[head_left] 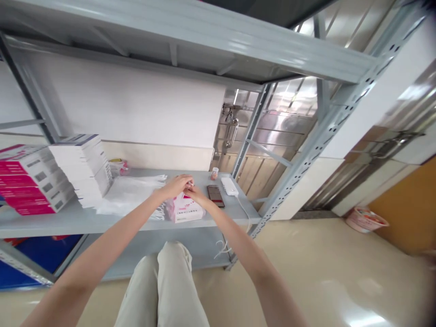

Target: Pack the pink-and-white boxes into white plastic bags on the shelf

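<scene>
On the grey shelf, a pink and white box (188, 212) sits inside a clear plastic bag (170, 207). My left hand (177, 185) is closed over the gathered top of the bag, its fingers curled. Close against it, my right hand (195, 194) pinches the same bunched plastic just above the box. A small pale bit shows between the fingertips, too small to make out. Left of the box lies a pile of flat white plastic bags (131, 193) with white drawstrings.
White boxes (86, 170) and pink-white boxes (37, 181) are stacked at left. Right of my hands lie a phone (215, 196), a white power strip (229, 186) with its cord, and a small jar (214, 173). A shelf beam (204, 34) crosses overhead; a perforated post (327, 131) stands at right.
</scene>
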{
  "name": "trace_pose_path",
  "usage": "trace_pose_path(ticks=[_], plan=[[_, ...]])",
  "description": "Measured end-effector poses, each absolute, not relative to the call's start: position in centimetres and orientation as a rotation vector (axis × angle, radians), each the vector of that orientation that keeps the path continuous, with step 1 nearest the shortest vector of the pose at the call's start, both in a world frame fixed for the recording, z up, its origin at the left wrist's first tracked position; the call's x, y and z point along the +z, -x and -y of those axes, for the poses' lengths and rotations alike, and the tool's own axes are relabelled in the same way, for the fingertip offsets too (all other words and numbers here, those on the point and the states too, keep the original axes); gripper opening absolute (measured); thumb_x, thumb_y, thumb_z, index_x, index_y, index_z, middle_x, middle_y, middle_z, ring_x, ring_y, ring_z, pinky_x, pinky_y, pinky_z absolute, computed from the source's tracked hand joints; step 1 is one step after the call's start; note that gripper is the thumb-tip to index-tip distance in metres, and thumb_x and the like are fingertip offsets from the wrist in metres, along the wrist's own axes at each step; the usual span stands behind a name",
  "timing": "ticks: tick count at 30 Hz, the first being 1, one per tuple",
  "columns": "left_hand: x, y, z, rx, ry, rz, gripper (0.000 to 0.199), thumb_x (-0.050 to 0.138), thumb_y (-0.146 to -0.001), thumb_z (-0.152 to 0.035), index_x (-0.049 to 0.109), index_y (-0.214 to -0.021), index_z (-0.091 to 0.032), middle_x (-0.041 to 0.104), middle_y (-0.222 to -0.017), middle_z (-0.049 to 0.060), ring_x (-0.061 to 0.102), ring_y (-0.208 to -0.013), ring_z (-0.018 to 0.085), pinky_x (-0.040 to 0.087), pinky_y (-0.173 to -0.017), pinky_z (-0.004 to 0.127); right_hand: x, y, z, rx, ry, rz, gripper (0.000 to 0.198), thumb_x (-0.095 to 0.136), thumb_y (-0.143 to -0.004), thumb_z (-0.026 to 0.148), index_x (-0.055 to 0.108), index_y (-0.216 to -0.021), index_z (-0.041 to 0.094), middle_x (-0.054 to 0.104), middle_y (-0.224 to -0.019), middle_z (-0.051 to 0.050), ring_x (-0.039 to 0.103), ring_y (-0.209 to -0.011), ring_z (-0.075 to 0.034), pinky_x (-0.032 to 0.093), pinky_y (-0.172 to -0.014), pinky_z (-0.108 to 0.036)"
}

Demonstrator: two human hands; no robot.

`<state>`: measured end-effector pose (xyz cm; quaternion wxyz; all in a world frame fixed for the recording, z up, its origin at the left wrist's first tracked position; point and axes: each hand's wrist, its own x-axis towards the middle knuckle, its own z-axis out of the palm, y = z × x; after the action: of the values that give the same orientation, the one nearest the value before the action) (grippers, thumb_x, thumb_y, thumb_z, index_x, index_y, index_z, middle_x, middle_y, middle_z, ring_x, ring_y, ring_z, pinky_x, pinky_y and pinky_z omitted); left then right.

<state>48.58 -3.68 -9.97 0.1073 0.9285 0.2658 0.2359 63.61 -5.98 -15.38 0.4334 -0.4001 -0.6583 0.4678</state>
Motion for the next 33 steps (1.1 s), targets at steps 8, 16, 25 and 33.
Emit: trace_pose_path(ticks=[8, 16, 25, 33], plan=[[-9.4, -48.1, 3.2, 0.744, -2.469, -1.04, 0.013, 0.06, -0.079, -0.027, 0.07, -0.082, -0.018, 0.071, -0.085, 0.003, 0.063, -0.079, 0.017, 0.045, -0.073, 0.025, -14.3, -63.6, 7.4, 1.26, 0.983, 1.555, 0.032, 0.073, -0.069, 0.047, 0.062, -0.076, 0.018, 0.046, -0.063, 0.005, 0.041, -0.062, -0.009, 0.035, -0.059, -0.023], [-9.4, -47.5, 3.5, 0.742, -2.332, -0.877, 0.03, 0.06, -0.075, -0.023, 0.068, -0.103, -0.017, 0.071, -0.097, 0.005, 0.065, -0.081, 0.016, 0.049, -0.072, 0.026, -14.0, -63.4, 7.8, 1.151, 0.985, 1.449, 0.036, 0.049, -0.084, 0.049, 0.046, -0.062, 0.021, 0.028, -0.053, 0.008, 0.024, -0.051, -0.009, 0.024, -0.052, -0.025], [-10.1, -46.7, 5.4, 0.793, -2.687, -1.174, 0.012, 0.053, -0.086, -0.018, 0.064, -0.082, -0.019, 0.068, -0.093, 0.006, 0.063, -0.091, 0.021, 0.044, -0.077, 0.027, -15.4, -63.6, 7.7, 1.129, 0.98, 1.408, 0.043, 0.052, -0.077, 0.064, 0.051, -0.073, 0.021, 0.028, -0.052, 0.009, 0.025, -0.05, -0.01, 0.02, -0.052, -0.025], [-12.3, -47.0, 4.9, 1.062, -2.298, -1.159, 0.024, 0.06, -0.084, -0.029, 0.062, -0.107, -0.02, 0.069, -0.107, 0.005, 0.065, -0.092, 0.018, 0.048, -0.08, 0.026, -17.0, -65.7, 6.7, 1.139, 0.985, 1.368, 0.055, 0.066, -0.062, 0.072, 0.043, -0.061, 0.022, 0.031, -0.055, 0.008, 0.028, -0.053, -0.009, 0.029, -0.055, -0.025]])
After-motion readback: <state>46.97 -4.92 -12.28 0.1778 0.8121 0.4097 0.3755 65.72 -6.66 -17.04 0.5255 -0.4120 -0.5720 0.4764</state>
